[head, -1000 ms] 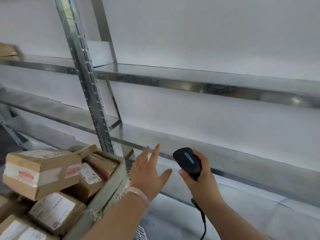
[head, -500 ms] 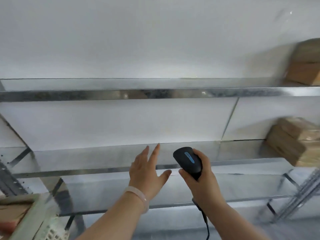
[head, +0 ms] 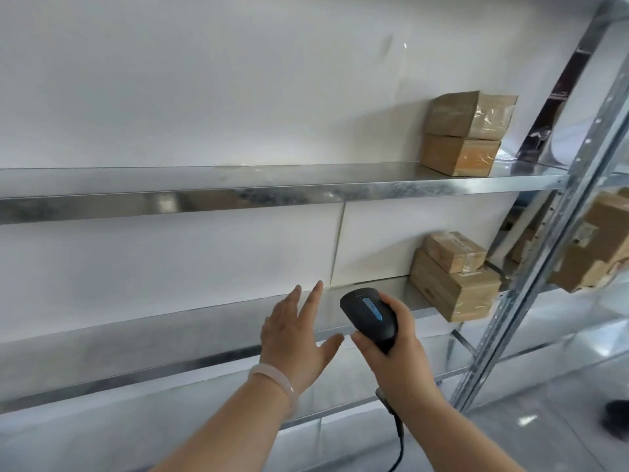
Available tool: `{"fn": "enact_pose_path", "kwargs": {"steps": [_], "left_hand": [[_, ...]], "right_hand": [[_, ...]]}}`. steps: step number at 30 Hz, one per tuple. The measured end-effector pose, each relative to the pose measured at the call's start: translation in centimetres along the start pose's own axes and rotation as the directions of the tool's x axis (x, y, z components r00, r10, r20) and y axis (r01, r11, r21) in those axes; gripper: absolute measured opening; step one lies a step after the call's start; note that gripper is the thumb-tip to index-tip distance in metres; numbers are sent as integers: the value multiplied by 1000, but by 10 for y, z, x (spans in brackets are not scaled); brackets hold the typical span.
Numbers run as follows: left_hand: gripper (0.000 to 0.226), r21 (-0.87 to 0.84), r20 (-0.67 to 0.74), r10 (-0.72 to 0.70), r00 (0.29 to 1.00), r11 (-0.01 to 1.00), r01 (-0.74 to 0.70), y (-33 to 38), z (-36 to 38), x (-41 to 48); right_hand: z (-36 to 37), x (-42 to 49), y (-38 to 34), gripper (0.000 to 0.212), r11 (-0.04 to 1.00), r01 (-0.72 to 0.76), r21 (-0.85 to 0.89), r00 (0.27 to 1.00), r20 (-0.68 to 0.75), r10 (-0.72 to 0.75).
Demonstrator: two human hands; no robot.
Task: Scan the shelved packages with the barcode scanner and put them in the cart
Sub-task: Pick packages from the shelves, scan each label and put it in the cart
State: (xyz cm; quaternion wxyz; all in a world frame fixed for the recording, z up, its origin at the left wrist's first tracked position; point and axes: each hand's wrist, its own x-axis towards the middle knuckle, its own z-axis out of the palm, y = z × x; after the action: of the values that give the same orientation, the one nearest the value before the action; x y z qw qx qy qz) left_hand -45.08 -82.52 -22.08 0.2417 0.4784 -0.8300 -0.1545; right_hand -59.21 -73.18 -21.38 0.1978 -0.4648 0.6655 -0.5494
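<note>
Galvanised shelving (head: pixel 272 195) fills my head view, and the cart of parcels seen a second ago has slid out of frame as I turned right; taped cardboard packages (head: pixel 454 284) now show, so the next scan is near. My right hand (head: pixel 398 349) grips the black barcode scanner (head: pixel 369 313), its long axis running up and away, nose towards the shelf. My left hand (head: pixel 296 338) is open, fingers spread, empty.

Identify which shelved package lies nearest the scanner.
The large bottom box of the lower-shelf stack, just right of the barcode scanner; the others sit higher or farther right.
</note>
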Motion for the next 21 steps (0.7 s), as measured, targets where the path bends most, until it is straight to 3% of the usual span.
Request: {"fn": "enact_pose_path", "kwargs": {"steps": [10,21], "left_hand": [[84,-23,70,109,992,994,-108,69,54,46],[85,-45,134,214,968,977,-210,68,71,98]], "right_hand": [[-76,27,33,62,996,-78,-48,989,-130,71],[-75,63,46,65,986,-97,-138,971,-232,63]]}}
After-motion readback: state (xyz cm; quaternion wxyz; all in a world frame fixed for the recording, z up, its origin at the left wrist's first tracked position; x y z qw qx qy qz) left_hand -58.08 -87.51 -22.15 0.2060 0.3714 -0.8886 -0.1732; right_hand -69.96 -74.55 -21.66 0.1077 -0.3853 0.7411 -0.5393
